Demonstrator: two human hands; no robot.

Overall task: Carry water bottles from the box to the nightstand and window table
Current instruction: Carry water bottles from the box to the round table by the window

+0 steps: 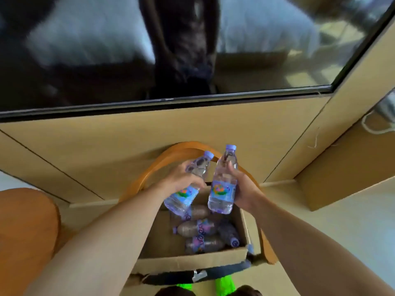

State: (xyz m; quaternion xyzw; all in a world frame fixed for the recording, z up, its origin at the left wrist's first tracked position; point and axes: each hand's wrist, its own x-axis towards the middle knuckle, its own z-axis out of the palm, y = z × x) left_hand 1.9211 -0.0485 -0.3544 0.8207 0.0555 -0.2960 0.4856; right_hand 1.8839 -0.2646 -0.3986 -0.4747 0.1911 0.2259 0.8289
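Left hand (181, 178) grips one water bottle (188, 186), right hand (243, 189) grips another bottle (223, 184); both held above the open cardboard box (192, 257), more bottles (203, 231) lying inside.

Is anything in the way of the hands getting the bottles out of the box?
No. The left hand and the right hand each already grip a water bottle, and, held above the open box. Nothing visible blocks them.
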